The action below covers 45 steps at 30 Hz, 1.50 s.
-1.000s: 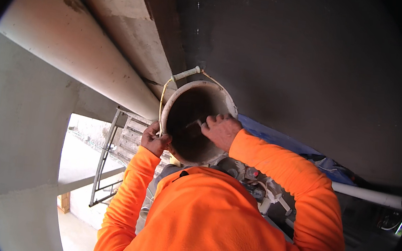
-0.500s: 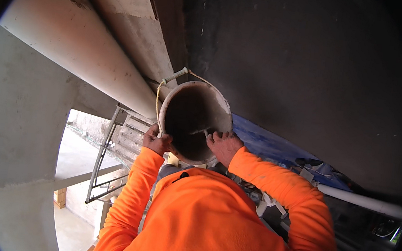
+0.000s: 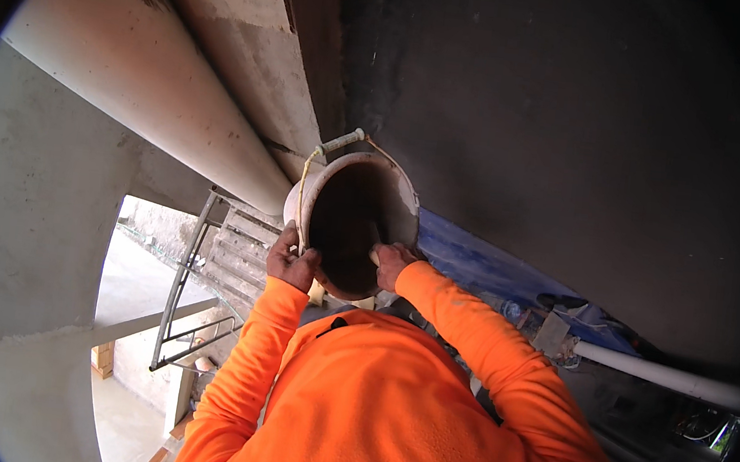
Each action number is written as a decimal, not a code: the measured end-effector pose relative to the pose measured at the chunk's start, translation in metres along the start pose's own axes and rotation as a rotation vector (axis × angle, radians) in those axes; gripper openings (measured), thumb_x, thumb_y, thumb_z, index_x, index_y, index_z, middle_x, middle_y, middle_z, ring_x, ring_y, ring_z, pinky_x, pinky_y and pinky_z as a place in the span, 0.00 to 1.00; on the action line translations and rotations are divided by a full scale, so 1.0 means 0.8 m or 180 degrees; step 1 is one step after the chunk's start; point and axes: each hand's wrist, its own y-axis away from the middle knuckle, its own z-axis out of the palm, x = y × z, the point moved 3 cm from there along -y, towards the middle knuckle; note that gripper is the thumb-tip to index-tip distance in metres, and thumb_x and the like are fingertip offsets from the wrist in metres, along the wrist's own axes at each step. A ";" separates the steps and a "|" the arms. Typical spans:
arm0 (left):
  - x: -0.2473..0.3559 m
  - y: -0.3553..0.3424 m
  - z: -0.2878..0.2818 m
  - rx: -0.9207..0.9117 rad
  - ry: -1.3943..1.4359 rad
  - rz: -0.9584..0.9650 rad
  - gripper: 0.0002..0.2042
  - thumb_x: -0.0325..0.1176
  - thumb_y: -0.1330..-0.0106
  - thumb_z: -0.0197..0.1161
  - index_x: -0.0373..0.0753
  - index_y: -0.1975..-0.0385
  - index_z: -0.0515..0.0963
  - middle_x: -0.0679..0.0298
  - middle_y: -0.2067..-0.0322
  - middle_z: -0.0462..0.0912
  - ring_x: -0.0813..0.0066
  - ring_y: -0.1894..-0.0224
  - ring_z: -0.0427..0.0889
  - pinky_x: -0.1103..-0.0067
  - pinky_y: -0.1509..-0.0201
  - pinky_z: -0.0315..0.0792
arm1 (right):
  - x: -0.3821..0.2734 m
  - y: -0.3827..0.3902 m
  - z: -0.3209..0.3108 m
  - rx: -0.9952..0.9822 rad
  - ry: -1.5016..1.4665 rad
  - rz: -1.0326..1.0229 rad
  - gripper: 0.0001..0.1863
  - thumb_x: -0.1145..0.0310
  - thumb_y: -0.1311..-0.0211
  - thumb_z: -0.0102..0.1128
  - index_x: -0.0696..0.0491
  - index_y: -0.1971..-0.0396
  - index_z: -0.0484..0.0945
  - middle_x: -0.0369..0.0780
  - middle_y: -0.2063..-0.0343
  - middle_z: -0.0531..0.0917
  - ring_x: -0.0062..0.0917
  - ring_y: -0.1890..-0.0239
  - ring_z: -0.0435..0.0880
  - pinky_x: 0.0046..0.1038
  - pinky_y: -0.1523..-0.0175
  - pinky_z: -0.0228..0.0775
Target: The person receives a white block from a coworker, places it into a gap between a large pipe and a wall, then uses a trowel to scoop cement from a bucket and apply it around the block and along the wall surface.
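A dirty pale bucket (image 3: 406,200) is tilted with its dark inside toward me, its wire handle raised above the far rim. My left hand (image 3: 291,261) grips the bucket's left rim with fingers wrapped round it. At the right of the opening, my right hand (image 3: 392,264) is closed on a small tool (image 3: 375,251) with a light handle, whose far end is inside the bucket and too dim to make out. Both forearms are in orange sleeves.
A large pale pipe (image 3: 151,82) runs diagonally at upper left beside a concrete beam. Below are a metal frame (image 3: 179,288) and slatted boards (image 3: 242,245). A dark wall (image 3: 561,125) fills the right, with blue sheeting (image 3: 493,258) and a white pipe (image 3: 662,370) lower down.
My right hand has moved down and left along the bucket's opening with the tool. The bucket has shifted slightly left and tilted a little. My left hand still grips its rim.
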 end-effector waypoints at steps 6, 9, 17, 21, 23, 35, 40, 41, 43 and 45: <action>-0.010 0.013 -0.014 -0.0072 -0.0090 -0.0279 0.17 0.17 0.41 0.56 0.33 0.50 0.77 0.60 0.67 0.85 0.69 0.76 0.85 0.73 0.72 0.85 | -0.019 0.057 -0.016 0.0158 -0.0311 -0.0605 0.20 0.65 0.37 0.60 0.49 0.45 0.76 0.52 0.52 0.82 0.51 0.45 0.81 0.49 0.41 0.72; -0.004 0.035 -0.010 -0.0114 0.0354 -0.0135 0.17 0.18 0.41 0.56 0.33 0.51 0.77 0.59 0.67 0.85 0.67 0.76 0.86 0.72 0.71 0.86 | -0.026 0.067 -0.039 0.0745 0.0191 -0.0688 0.23 0.68 0.35 0.55 0.48 0.39 0.73 0.51 0.55 0.81 0.49 0.50 0.82 0.47 0.45 0.74; 0.006 0.027 0.001 0.0307 0.0144 -0.0143 0.15 0.17 0.41 0.59 0.36 0.55 0.79 0.65 0.68 0.82 0.76 0.72 0.82 0.77 0.70 0.81 | -0.063 0.051 -0.031 0.0327 0.1260 -0.0682 0.27 0.69 0.33 0.47 0.53 0.33 0.67 0.54 0.50 0.79 0.49 0.55 0.85 0.46 0.49 0.77; 0.007 0.021 -0.011 0.0351 -0.0119 0.0153 0.15 0.17 0.41 0.59 0.36 0.55 0.79 0.66 0.70 0.82 0.77 0.73 0.81 0.79 0.71 0.78 | -0.058 0.069 -0.018 0.0448 0.0512 -0.1268 0.22 0.67 0.30 0.46 0.53 0.39 0.74 0.54 0.54 0.82 0.50 0.54 0.85 0.47 0.48 0.77; 0.005 0.021 -0.017 0.0402 -0.0190 0.0086 0.15 0.17 0.41 0.59 0.36 0.55 0.79 0.67 0.71 0.82 0.77 0.74 0.80 0.80 0.71 0.77 | -0.047 0.059 -0.019 0.0222 0.0624 -0.0943 0.20 0.65 0.29 0.44 0.52 0.43 0.77 0.53 0.54 0.82 0.51 0.53 0.85 0.48 0.48 0.76; 0.007 0.034 -0.014 0.0317 0.0001 -0.0242 0.21 0.13 0.42 0.57 0.33 0.48 0.78 0.64 0.62 0.83 0.75 0.66 0.82 0.79 0.62 0.78 | -0.024 0.007 -0.039 0.1832 0.2142 -0.0767 0.26 0.70 0.35 0.52 0.54 0.35 0.71 0.49 0.53 0.82 0.43 0.57 0.88 0.36 0.53 0.82; 0.016 0.019 -0.011 0.0291 0.0033 -0.0024 0.23 0.11 0.44 0.54 0.33 0.47 0.77 0.63 0.60 0.83 0.75 0.63 0.83 0.81 0.60 0.78 | -0.041 0.023 -0.009 0.0752 0.1700 -0.0582 0.26 0.69 0.33 0.50 0.54 0.35 0.71 0.50 0.50 0.82 0.42 0.55 0.88 0.37 0.52 0.82; 0.015 0.018 -0.010 0.0312 -0.0010 0.0025 0.24 0.11 0.44 0.54 0.33 0.47 0.77 0.63 0.60 0.83 0.75 0.62 0.83 0.81 0.59 0.78 | -0.042 0.025 -0.006 0.0350 0.1619 -0.0623 0.26 0.69 0.33 0.49 0.53 0.34 0.70 0.50 0.49 0.82 0.42 0.54 0.87 0.38 0.52 0.82; 0.010 0.019 -0.011 0.0275 -0.0061 -0.0157 0.25 0.10 0.45 0.53 0.33 0.45 0.76 0.64 0.59 0.83 0.76 0.62 0.83 0.82 0.58 0.77 | -0.040 0.024 -0.016 0.0629 0.1507 -0.0870 0.26 0.70 0.33 0.48 0.53 0.34 0.69 0.50 0.49 0.81 0.43 0.54 0.86 0.39 0.50 0.80; 0.004 0.021 -0.014 0.0283 -0.0090 -0.0203 0.26 0.10 0.44 0.53 0.33 0.43 0.75 0.65 0.59 0.83 0.76 0.63 0.83 0.82 0.59 0.77 | -0.037 0.015 -0.027 0.0885 0.1355 -0.0969 0.28 0.72 0.34 0.49 0.52 0.33 0.68 0.48 0.52 0.80 0.45 0.55 0.85 0.38 0.49 0.78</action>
